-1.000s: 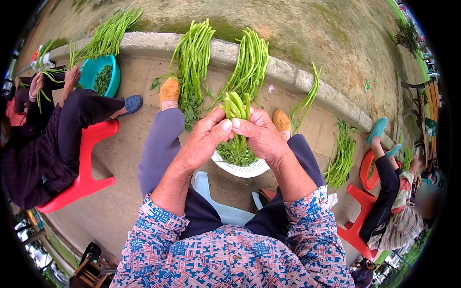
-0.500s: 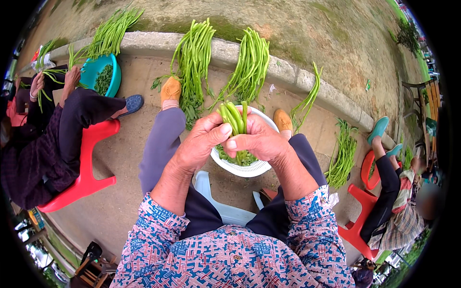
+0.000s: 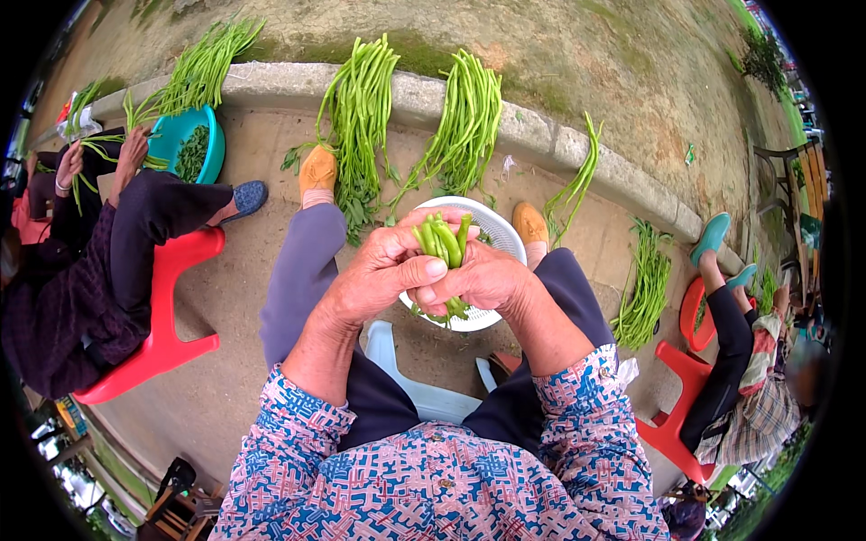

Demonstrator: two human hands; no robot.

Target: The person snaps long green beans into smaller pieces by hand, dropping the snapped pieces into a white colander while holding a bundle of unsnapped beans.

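My left hand [image 3: 379, 270] and right hand [image 3: 483, 279] | fingers gripping bean bundle [image 3: 442, 242] | above white bowl [image 3: 501, 236]

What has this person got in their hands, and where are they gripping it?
A small bunch of green bean pieces, gripped around its lower part by both the left hand and right hand; the tops stick out above the fingers.

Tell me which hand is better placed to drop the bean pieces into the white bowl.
Probably right. The right hand lies directly over the white bowl, its grip around the bean pieces. The left hand also grips them but sits beside the rim.
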